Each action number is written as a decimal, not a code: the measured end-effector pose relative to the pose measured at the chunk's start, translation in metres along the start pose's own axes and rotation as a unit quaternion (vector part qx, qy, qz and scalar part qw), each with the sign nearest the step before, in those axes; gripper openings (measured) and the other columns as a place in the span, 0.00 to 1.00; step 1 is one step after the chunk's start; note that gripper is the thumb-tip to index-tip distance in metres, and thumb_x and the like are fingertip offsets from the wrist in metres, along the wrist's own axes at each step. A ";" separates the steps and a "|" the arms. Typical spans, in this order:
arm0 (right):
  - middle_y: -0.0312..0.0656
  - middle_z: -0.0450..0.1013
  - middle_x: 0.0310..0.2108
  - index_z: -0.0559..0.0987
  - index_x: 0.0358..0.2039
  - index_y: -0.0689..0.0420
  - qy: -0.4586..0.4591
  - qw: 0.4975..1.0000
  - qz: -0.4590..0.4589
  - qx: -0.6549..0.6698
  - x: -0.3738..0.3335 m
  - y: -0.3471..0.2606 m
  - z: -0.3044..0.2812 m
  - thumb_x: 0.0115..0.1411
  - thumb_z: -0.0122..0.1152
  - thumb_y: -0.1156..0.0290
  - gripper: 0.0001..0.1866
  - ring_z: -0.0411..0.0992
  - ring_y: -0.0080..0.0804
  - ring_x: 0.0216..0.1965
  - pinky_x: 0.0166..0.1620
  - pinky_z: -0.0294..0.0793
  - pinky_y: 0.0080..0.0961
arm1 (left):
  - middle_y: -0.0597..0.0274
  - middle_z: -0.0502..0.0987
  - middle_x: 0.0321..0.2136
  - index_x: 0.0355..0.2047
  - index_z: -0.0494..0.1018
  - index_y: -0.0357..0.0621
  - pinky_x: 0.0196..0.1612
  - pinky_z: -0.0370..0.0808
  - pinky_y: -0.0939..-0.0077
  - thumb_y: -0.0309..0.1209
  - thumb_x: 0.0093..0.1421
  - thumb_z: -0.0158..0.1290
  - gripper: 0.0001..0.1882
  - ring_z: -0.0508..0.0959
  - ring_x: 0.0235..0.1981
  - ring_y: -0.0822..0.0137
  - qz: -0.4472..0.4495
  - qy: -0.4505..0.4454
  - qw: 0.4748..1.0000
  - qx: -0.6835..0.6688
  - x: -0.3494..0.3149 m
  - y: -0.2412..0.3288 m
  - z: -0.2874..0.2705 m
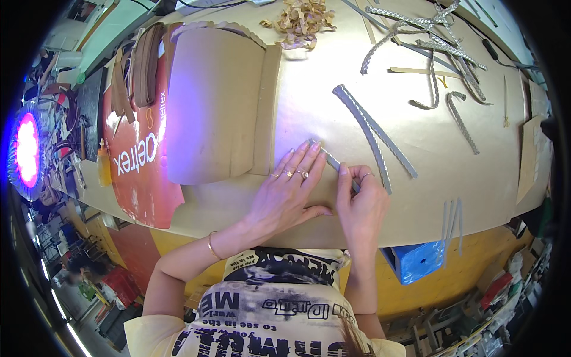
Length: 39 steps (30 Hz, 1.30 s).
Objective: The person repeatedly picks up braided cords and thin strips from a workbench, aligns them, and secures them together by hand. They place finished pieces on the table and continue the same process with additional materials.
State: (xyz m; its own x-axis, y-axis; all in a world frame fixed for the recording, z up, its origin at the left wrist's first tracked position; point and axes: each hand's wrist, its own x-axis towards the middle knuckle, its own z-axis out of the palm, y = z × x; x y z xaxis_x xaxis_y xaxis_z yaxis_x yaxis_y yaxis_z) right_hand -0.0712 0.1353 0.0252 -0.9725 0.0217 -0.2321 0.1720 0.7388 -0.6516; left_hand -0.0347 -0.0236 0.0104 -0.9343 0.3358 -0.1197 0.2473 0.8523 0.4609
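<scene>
My left hand (289,183) lies flat on the brown-covered table, fingers stretched out together over the far end of a narrow grey strip (332,160). Just to its right, my right hand (364,199) pinches the same strip between thumb and forefinger, its other fingers curled. Part of the strip is hidden under both hands. Beyond my right hand lie two longer grey strips (373,143) with pale braided edges, meeting at their far ends.
Left of my hands stands a curved tan cardboard piece (217,107) on a red-orange sheet (143,178), with brown strips (147,65) and a yellow bottle (104,163). Tan scraps (303,22) and braided cords (434,35) lie far off. Thin grey strips (452,223) overhang the near edge above a blue stool (416,262).
</scene>
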 end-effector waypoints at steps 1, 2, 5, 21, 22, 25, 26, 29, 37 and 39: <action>0.50 0.75 0.19 0.78 0.28 0.60 0.000 1.000 0.000 -0.007 0.000 0.000 0.001 0.65 0.59 0.66 0.12 0.75 0.48 0.19 0.26 0.70 0.40 | 0.43 0.57 0.68 0.67 0.56 0.35 0.71 0.56 0.55 0.57 0.52 0.62 0.53 0.55 0.71 0.49 0.000 -0.001 1.000 -0.002 0.000 0.000 0.000; 0.50 0.75 0.19 0.78 0.28 0.60 0.004 1.000 -0.006 -0.003 0.000 0.000 0.001 0.65 0.59 0.66 0.12 0.75 0.48 0.20 0.26 0.70 0.41 | 0.43 0.57 0.68 0.67 0.56 0.36 0.71 0.56 0.55 0.57 0.52 0.61 0.52 0.55 0.71 0.49 -0.001 -0.003 1.000 -0.004 0.000 0.000 -0.001; 0.50 0.76 0.20 0.78 0.28 0.61 0.009 1.000 -0.011 -0.007 -0.001 0.000 0.002 0.65 0.59 0.66 0.12 0.75 0.48 0.21 0.27 0.70 0.41 | 0.44 0.56 0.68 0.67 0.58 0.39 0.71 0.55 0.55 0.57 0.53 0.61 0.50 0.54 0.71 0.49 0.001 -0.007 1.000 -0.005 0.000 0.000 -0.001; 0.48 0.73 0.17 0.78 0.27 0.61 -0.015 0.999 0.039 0.011 -0.009 0.005 -0.012 0.65 0.61 0.67 0.13 0.72 0.42 0.17 0.24 0.69 0.36 | 0.39 0.52 0.69 0.67 0.61 0.54 0.69 0.57 0.50 0.56 0.52 0.62 0.46 0.54 0.70 0.41 0.011 -0.010 1.000 -0.016 0.000 0.002 0.004; 0.48 0.73 0.16 0.78 0.27 0.62 -0.032 0.998 0.056 0.016 -0.010 0.006 -0.015 0.65 0.61 0.67 0.13 0.72 0.42 0.16 0.24 0.68 0.36 | 0.39 0.52 0.69 0.67 0.61 0.54 0.69 0.57 0.50 0.56 0.52 0.62 0.46 0.54 0.70 0.41 0.010 -0.009 1.000 -0.014 0.000 0.002 0.004; 0.48 0.73 0.16 0.79 0.28 0.63 -0.013 0.999 0.041 0.027 -0.011 0.007 -0.016 0.65 0.60 0.68 0.12 0.71 0.40 0.15 0.23 0.67 0.35 | 0.39 0.52 0.69 0.67 0.61 0.54 0.69 0.57 0.49 0.56 0.52 0.62 0.46 0.54 0.70 0.40 0.010 -0.012 1.000 -0.012 0.000 0.003 0.003; 0.48 0.73 0.16 0.79 0.28 0.63 -0.006 0.999 0.030 0.028 -0.011 0.007 -0.016 0.65 0.60 0.68 0.12 0.72 0.40 0.15 0.23 0.68 0.35 | 0.39 0.52 0.69 0.67 0.60 0.54 0.69 0.57 0.49 0.56 0.53 0.61 0.45 0.54 0.70 0.40 0.010 -0.012 1.000 -0.013 0.000 0.003 0.003; 0.49 0.74 0.17 0.79 0.29 0.63 -0.005 0.999 0.033 0.030 -0.010 0.007 -0.014 0.65 0.59 0.68 0.12 0.72 0.41 0.16 0.24 0.68 0.35 | 0.38 0.52 0.69 0.67 0.60 0.54 0.69 0.57 0.49 0.56 0.53 0.61 0.45 0.53 0.70 0.40 0.012 -0.013 1.000 -0.013 0.001 0.002 0.002; 0.48 0.73 0.16 0.79 0.28 0.63 -0.009 0.998 0.056 0.016 -0.010 0.005 -0.013 0.65 0.59 0.67 0.13 0.73 0.43 0.17 0.25 0.69 0.37 | 0.36 0.51 0.69 0.67 0.61 0.58 0.70 0.56 0.49 0.56 0.55 0.58 0.42 0.53 0.70 0.38 0.016 -0.031 0.999 -0.002 0.002 0.003 0.002; 0.48 0.74 0.16 0.79 0.28 0.62 -0.006 0.999 0.047 0.015 -0.010 0.005 -0.013 0.65 0.60 0.67 0.13 0.73 0.43 0.17 0.25 0.70 0.36 | 0.34 0.51 0.68 0.67 0.61 0.60 0.70 0.55 0.49 0.56 0.56 0.58 0.41 0.53 0.70 0.37 0.017 -0.037 0.999 0.000 0.002 0.003 0.002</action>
State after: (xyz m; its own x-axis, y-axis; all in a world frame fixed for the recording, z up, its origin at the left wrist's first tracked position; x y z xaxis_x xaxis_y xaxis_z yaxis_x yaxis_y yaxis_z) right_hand -0.0626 0.1477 0.0332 -0.9499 0.0829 -0.3015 0.2677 0.7138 -0.6471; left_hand -0.0353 -0.0192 0.0100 -0.9037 0.3939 -0.1679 0.2796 0.8399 0.4652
